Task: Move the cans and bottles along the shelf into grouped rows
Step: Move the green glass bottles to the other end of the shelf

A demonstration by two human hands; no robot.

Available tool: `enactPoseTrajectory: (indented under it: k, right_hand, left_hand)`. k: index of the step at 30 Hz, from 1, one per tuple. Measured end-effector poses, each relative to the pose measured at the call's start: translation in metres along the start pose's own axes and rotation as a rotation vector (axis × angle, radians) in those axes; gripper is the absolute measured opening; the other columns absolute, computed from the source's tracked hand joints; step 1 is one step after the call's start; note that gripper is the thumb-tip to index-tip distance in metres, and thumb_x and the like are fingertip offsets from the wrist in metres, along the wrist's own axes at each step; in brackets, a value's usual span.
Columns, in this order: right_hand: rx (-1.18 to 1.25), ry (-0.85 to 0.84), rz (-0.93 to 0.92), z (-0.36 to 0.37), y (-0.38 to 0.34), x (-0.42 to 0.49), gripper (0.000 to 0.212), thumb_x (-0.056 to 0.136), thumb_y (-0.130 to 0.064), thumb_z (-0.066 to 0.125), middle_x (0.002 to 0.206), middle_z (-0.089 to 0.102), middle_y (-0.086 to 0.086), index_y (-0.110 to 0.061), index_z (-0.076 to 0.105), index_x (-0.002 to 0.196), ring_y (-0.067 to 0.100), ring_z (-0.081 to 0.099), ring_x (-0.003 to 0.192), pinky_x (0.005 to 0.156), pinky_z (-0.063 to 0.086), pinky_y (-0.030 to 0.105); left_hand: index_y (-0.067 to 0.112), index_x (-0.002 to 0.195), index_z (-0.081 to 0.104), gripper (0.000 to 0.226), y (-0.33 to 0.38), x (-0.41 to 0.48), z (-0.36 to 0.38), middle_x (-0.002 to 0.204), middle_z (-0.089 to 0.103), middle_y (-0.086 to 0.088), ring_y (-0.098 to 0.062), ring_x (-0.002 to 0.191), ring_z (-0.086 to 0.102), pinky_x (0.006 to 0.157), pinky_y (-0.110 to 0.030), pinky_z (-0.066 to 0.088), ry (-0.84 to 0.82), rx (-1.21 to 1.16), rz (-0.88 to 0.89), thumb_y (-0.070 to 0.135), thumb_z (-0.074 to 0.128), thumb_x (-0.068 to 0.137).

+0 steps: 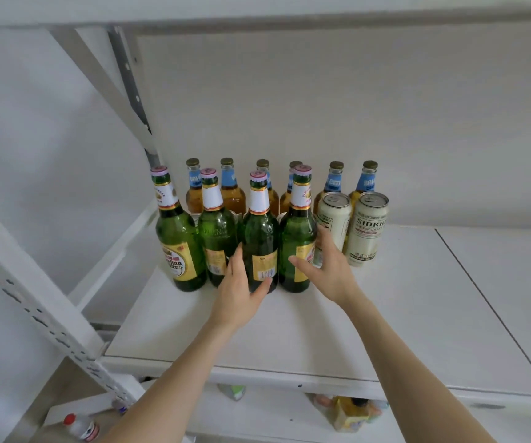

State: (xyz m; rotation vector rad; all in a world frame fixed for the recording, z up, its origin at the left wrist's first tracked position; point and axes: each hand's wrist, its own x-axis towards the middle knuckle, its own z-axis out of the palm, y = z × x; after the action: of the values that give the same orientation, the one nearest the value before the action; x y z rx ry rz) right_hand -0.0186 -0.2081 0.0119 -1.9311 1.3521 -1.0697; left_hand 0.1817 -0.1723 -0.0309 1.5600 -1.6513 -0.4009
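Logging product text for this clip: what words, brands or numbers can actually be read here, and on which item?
"SIDKR", cut off, then "CRAFT": right can.
"...ing Beer", partly legible: leftmost green bottle.
"YANJ...": neck label, rightmost green bottle.
Blue neck labels, amber bottles: blurred.
Barcodes, middle green bottle, left can: too small.

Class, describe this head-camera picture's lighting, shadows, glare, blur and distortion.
Head view: soft, even light; faint shadows beneath the green bottles on the shelf; no strong glare on glass or cans; wide-angle bending splays the upright post and shelf edges; items below the shelf look blurred; both hands, left hand and right hand, appear sharp.
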Motion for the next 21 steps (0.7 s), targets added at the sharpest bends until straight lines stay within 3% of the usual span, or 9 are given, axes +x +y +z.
enactPoseTrajectory:
  k: [2,6,10,15,21]
  right_hand:
    - [0.115,-0.015,0.041,0.004,0.0,0.008,0.071,0.086,-0.042,0.073,0.134,0.055,-0.011,-0.021,0.038,0.144,0.01,0.053,0.122,0.105,0.046,0.038]
    - [0.301,-0.012,0.104,0.008,0.006,0.025,0.073,0.074,-0.044,0.081,0.124,0.066,-0.009,-0.02,0.05,0.135,0.009,0.062,0.115,0.101,0.052,0.04]
    - [0.412,-0.024,0.113,0.005,0.011,0.032,0.063,0.073,-0.027,0.087,0.118,0.069,-0.006,-0.019,0.056,0.127,0.007,0.065,0.109,0.096,0.054,0.036]
    - [0.49,-0.051,0.137,-0.003,0.015,0.031,0.06,0.072,-0.019,0.087,0.115,0.071,-0.003,-0.017,0.057,0.124,0.014,0.067,0.109,0.093,0.055,0.038]
    - [0.574,-0.061,0.167,-0.013,0.01,0.014,0.066,0.066,-0.018,0.088,0.115,0.072,-0.001,-0.015,0.056,0.124,0.014,0.068,0.107,0.088,0.055,0.029]
  left_hand:
    - [0.016,0.154,0.022,0.084,-0.001,0.003,0.004,0.153,0.038,0.005,0.006,0.135,0.031,0.104,-0.005,0.028,0.015,-0.077,-0.006,0.028,0.073,0.088]
    - [0.017,0.151,0.026,0.08,-0.005,0.012,0.011,0.146,0.049,0.005,-0.008,0.134,0.045,0.107,-0.029,0.041,0.007,-0.202,-0.052,0.026,0.074,0.087]
    - [0.019,0.143,0.037,0.074,-0.005,0.021,0.012,0.133,0.057,0.008,-0.009,0.124,0.054,0.101,-0.03,0.047,-0.027,-0.337,-0.142,0.022,0.079,0.082]
    - [0.036,0.117,0.05,0.064,0.003,0.026,0.003,0.11,0.062,0.023,0.005,0.105,0.058,0.08,-0.015,0.047,-0.085,-0.372,-0.197,0.022,0.089,0.069]
    - [0.043,0.101,0.054,0.065,0.017,0.017,-0.006,0.109,0.065,0.015,-0.012,0.109,0.061,0.091,-0.034,0.053,-0.159,-0.415,-0.268,0.018,0.095,0.057]
